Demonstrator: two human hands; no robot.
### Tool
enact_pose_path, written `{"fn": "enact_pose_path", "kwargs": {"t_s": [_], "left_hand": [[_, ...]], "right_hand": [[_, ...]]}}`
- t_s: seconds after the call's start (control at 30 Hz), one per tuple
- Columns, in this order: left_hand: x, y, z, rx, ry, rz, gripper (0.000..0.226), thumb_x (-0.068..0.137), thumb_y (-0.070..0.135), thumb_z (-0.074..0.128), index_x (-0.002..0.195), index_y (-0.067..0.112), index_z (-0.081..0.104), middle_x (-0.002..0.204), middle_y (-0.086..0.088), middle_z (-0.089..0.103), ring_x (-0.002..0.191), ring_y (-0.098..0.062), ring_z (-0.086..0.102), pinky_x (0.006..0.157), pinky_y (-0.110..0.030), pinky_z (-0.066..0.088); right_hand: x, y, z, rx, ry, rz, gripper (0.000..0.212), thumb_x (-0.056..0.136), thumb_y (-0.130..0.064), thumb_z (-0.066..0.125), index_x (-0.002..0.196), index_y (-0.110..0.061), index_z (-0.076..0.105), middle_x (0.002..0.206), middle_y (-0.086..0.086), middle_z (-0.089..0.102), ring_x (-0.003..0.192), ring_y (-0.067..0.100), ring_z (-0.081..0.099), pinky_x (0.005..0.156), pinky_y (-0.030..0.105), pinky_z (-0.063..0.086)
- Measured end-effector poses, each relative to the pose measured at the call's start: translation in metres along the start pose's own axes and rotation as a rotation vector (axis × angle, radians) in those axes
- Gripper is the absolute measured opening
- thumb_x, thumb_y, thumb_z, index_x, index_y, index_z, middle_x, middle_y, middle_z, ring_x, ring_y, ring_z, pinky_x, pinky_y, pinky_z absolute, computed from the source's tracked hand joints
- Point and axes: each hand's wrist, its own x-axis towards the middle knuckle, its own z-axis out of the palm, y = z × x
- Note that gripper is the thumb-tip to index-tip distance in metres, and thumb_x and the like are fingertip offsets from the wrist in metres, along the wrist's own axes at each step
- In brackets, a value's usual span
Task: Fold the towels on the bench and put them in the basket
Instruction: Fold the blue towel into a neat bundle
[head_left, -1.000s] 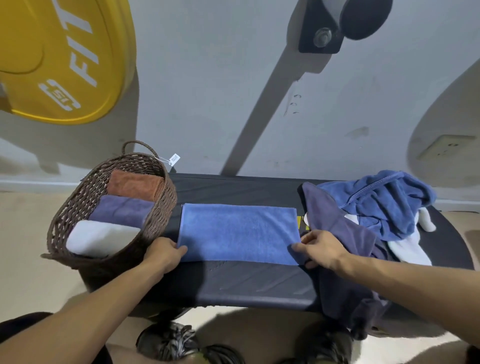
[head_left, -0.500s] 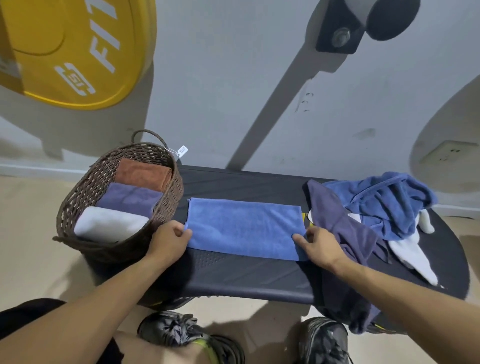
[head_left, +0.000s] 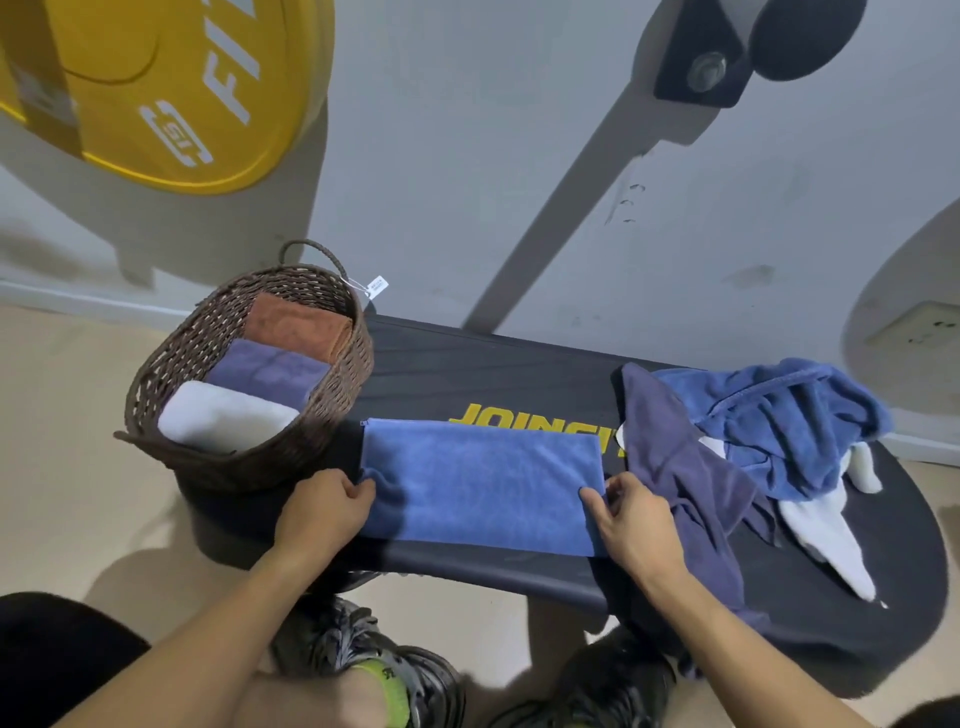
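Sneakers (head_left: 374, 670), grey with a lime-green cuff, show at 6 o'clock beneath two bare forearms. The left hand (head_left: 324, 512) pinches the left end of a blue towel (head_left: 483, 483), fingers curled round a small ridge of cloth; the right hand (head_left: 636, 525) pinches the right end the same way. The towel, soft short-pile microfibre folded to a long rectangle, lies flat along the near edge of a black padded bench (head_left: 493, 374) with a ribbed surface. Half a second ago it covered the yellow lettering (head_left: 524, 418); now it sits closer to the person and the letters show just behind it.

At 3 o'clock a dark purple towel (head_left: 691, 483) drapes limply over the bench's front edge, just beside the right hand. Behind it a crumpled blue towel (head_left: 779, 415) rests on a white towel (head_left: 831, 545). At 10 o'clock an oval brown wicker basket (head_left: 171, 358) with a looped handle and paper tag touches the bench's left end, holding three folded towels: white (head_left: 223, 415), purple (head_left: 265, 369), rust-orange (head_left: 296, 327). A yellow weight plate (head_left: 171, 88) leans on the grey wall at 11 o'clock.
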Motion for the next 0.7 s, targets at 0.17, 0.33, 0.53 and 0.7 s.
{"fn": "enact_pose_path", "kwargs": {"t_s": [0.17, 0.33, 0.53, 0.7], "left_hand": [[0.002, 0.012, -0.003, 0.178, -0.009, 0.022, 0.045, 0.094, 0.052, 0.050, 0.077, 0.012, 0.061, 0.088, -0.013, 0.069, 0.083, -0.035, 0.064, 0.064, -0.033, 0.043], [0.009, 0.017, -0.003, 0.139, -0.022, 0.068, 0.029, 0.095, 0.040, 0.053, 0.087, 0.012, 0.054, 0.091, -0.012, 0.068, 0.086, -0.034, 0.063, 0.070, -0.036, 0.046], [0.015, 0.024, 0.005, 0.124, 0.080, 0.167, 0.018, 0.099, 0.031, 0.046, 0.092, 0.015, 0.044, 0.093, -0.016, 0.066, 0.089, -0.039, 0.062, 0.068, -0.039, 0.041], [0.017, 0.029, 0.004, 0.167, 0.127, 0.151, 0.019, 0.101, 0.031, 0.043, 0.099, 0.011, 0.043, 0.097, -0.019, 0.068, 0.090, -0.040, 0.064, 0.070, -0.041, 0.043]], "right_hand": [[0.001, 0.001, -0.002, -0.030, -0.028, 0.028, 0.033, 0.091, -0.041, 0.060, 0.073, -0.015, 0.051, 0.061, -0.005, 0.055, 0.060, 0.016, 0.051, 0.050, 0.027, 0.030], [-0.008, 0.007, -0.002, -0.049, -0.045, 0.044, 0.035, 0.092, -0.038, 0.059, 0.070, -0.014, 0.049, 0.057, -0.005, 0.050, 0.058, 0.019, 0.049, 0.051, 0.030, 0.029], [-0.011, 0.006, -0.004, -0.104, -0.065, 0.083, 0.034, 0.093, -0.044, 0.059, 0.078, -0.013, 0.056, 0.065, 0.000, 0.055, 0.072, 0.028, 0.060, 0.059, 0.029, 0.036], [-0.010, 0.001, -0.006, -0.194, -0.070, 0.075, 0.039, 0.094, -0.046, 0.056, 0.072, -0.015, 0.050, 0.065, 0.001, 0.051, 0.073, 0.029, 0.061, 0.059, 0.028, 0.034]]}}
